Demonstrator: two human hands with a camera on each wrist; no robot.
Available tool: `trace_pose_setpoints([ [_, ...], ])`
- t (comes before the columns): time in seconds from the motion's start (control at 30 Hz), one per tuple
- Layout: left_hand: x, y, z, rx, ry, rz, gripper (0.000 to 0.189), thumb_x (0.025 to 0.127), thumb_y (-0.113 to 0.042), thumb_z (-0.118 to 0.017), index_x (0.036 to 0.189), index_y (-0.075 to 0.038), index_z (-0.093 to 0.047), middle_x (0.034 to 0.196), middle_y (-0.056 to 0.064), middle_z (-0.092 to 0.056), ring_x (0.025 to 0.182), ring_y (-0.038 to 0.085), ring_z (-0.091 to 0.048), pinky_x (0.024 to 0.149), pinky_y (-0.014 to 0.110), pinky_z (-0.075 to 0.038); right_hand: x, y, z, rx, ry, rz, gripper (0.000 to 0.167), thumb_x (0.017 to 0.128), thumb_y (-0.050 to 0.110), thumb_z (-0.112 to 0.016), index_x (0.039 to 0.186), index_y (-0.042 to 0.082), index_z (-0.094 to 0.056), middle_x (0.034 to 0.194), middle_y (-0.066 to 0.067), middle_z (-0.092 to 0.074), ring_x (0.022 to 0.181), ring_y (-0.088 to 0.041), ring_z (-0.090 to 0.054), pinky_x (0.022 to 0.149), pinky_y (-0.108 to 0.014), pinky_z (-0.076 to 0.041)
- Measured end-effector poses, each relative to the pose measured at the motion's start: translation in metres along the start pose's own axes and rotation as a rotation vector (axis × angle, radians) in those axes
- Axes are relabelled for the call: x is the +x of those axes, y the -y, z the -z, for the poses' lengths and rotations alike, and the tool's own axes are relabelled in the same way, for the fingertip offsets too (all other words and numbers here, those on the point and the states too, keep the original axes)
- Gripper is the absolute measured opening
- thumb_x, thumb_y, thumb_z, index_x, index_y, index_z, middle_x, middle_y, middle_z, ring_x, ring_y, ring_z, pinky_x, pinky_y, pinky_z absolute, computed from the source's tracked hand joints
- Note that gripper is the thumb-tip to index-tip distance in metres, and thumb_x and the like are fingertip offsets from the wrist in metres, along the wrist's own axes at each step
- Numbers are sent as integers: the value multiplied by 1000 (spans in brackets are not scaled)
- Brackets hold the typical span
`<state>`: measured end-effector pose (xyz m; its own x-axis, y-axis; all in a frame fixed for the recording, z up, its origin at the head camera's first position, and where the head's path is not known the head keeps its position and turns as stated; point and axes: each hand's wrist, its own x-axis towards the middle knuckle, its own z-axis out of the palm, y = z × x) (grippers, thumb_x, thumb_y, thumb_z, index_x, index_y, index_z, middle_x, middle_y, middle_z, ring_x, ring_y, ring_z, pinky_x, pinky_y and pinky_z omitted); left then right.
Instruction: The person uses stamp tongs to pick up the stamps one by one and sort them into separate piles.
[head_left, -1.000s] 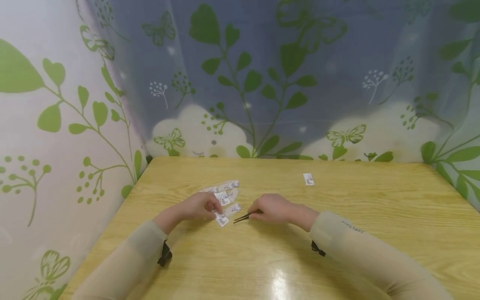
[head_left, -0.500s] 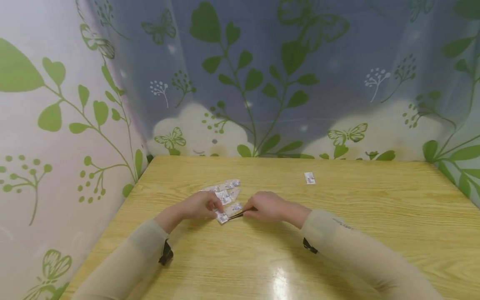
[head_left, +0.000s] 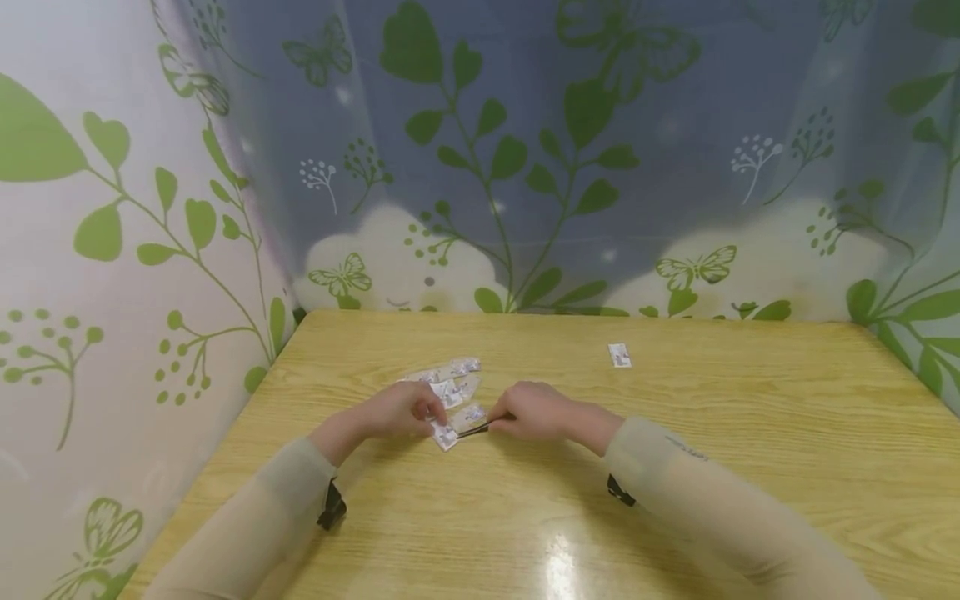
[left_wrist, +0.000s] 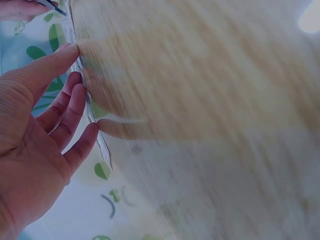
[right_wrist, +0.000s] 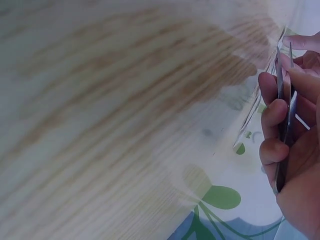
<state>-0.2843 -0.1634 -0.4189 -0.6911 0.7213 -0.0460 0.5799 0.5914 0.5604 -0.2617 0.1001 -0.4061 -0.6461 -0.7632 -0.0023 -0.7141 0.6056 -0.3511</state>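
Small white printed pieces, flat like cards or sticker sheets, lie left of the table's middle. My left hand (head_left: 401, 410) rests its fingertips at the nearest piece (head_left: 446, 438); in the left wrist view that hand (left_wrist: 40, 115) has its fingers spread along the table surface. My right hand (head_left: 536, 411) grips dark tweezers (head_left: 474, 430), whose tips reach the right edge of this piece. In the right wrist view, the fingers wrap around the tweezers (right_wrist: 286, 125), with the two tips slightly apart. A clear-looking strip with print (head_left: 469, 416) lies just behind the tweezers.
Several more printed pieces (head_left: 456, 388) lie behind the left hand, partly overlapping. One small white card (head_left: 620, 355) is by itself at the back right of the wooden table (head_left: 720, 417). A leaf-patterned curtain (head_left: 510, 158) hangs along the back and left.
My right hand has moved left, bringing the tweezer tips from beside the nearest piece to its edge. The left hand has stayed at that piece.
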Motion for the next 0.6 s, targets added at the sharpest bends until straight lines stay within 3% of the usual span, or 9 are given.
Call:
trace_pose_setpoints([
  [0.4,-1,-3,1,-5,6,-1,15,82,-3,-72,92,-14,-73,89,-4,-58,85,15,-56,77,31,-48,-4,2,2,30,51,-5,19,96,22,-61,100,13,-77,91,3,-72,77,-5,-63,78,-28,-52],
  [0.6,-1,-5,1,-11,4,1,15,81,-2,-72,91,-13,-73,90,-2,-59,85,17,-56,77,32,-48,-5,1,0,31,45,12,18,96,21,-62,100,12,-76,89,4,-72,73,-3,-61,73,-25,-52],
])
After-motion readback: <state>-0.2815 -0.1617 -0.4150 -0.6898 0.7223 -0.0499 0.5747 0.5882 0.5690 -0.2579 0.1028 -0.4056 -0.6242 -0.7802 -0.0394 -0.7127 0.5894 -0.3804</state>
